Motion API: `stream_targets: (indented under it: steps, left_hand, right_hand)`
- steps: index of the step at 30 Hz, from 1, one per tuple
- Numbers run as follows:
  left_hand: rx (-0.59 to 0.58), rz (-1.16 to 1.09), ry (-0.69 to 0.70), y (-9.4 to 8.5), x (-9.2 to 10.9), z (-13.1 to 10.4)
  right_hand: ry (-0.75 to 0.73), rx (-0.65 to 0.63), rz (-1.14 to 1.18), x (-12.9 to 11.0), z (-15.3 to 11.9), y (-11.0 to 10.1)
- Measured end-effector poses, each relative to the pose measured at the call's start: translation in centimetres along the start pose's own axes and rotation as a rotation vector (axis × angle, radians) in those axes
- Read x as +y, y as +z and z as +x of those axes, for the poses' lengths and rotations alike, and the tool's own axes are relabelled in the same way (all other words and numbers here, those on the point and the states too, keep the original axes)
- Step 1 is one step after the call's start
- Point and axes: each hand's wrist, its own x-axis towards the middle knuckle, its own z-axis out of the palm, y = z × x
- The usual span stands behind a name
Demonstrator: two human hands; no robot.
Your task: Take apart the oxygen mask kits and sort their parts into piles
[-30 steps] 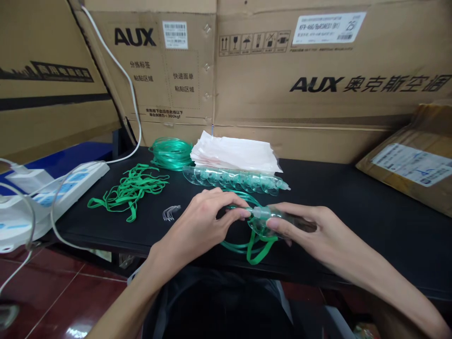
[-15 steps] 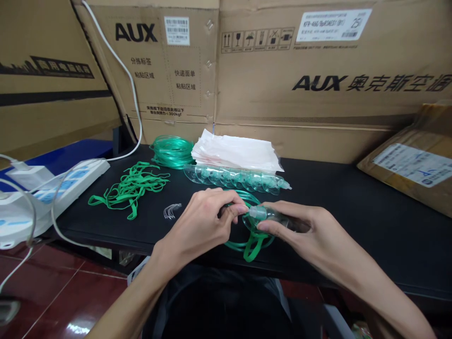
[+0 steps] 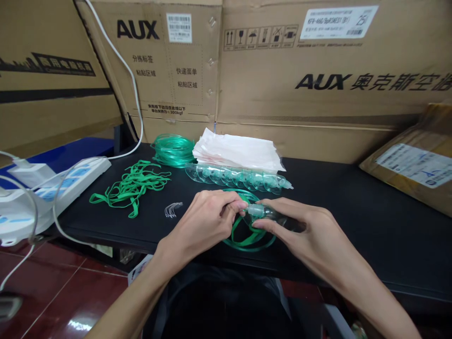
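My right hand (image 3: 296, 219) grips a clear green mask (image 3: 270, 213), its pale connector (image 3: 254, 210) pointing left. The fingers of my left hand (image 3: 215, 214) are pinched at the connector's end, on a green tube whose tip they mostly hide. Below both hands lie a green tubing coil (image 3: 259, 248) and a green elastic strap (image 3: 243, 242). Just beyond them, a row of nested clear green masks (image 3: 236, 176) lies before a stack of white bags (image 3: 240, 150).
Green tubing rolls (image 3: 173, 149), loose green straps (image 3: 136, 186) and thin metal strips (image 3: 172, 209) lie to the left. A white power strip (image 3: 74, 181) with cables sits at far left. Cardboard boxes (image 3: 261, 103) stand behind; a taped parcel (image 3: 416, 160) is at right.
The connector and my left fingertips have shifted slightly left and up. The green strap has swung left and now lies within the tubing coil.
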Motion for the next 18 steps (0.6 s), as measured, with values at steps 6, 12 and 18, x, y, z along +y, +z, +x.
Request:
stream_targets:
  steps: [6,12,18]
  left_hand:
    - [-0.011,-0.014,0.044,-0.1,-0.1,0.0]
    - [0.032,0.059,0.123,0.1,-0.7,0.0]
    - [0.093,0.038,0.122,0.5,-0.6,0.1]
  right_hand:
    - [0.076,-0.014,0.029,0.7,-0.1,-0.7]
    - [0.144,-0.031,0.016,0.9,0.0,-1.3]
    - [0.188,0.011,-0.062,0.0,-0.2,-1.3]
